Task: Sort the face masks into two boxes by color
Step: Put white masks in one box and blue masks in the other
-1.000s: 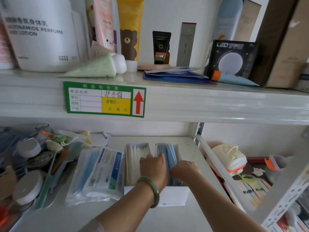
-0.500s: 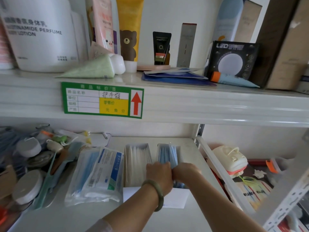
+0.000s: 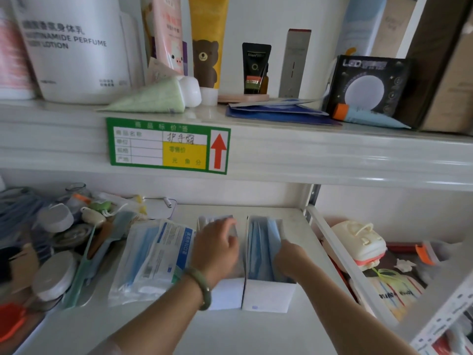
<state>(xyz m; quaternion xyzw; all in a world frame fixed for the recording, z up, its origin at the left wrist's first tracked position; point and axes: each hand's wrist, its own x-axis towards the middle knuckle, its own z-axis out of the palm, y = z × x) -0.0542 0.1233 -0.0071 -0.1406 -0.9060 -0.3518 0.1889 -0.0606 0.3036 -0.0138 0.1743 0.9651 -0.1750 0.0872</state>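
Two white open boxes stand side by side on the lower shelf. The left box [image 3: 226,293] holds white masks [image 3: 204,222]; the right box [image 3: 268,294] holds upright blue masks [image 3: 261,242]. My left hand [image 3: 217,249], with a green bangle on its wrist, lies over the white masks with fingers spread and looks motion-blurred. My right hand [image 3: 290,257] reaches into the right box, fingers curled down around the right side of the blue masks; its fingertips are hidden inside the box.
A plastic bag of packed blue masks [image 3: 153,257] lies just left of the boxes, with cluttered jars and tools [image 3: 58,242] beyond it. A slanted shelf rail [image 3: 332,248] borders the right. The upper shelf edge with a green label [image 3: 169,146] hangs overhead.
My left hand has left the blue masks and moved left over the white-mask box. My right hand stays at the blue masks, and the two hands are apart.
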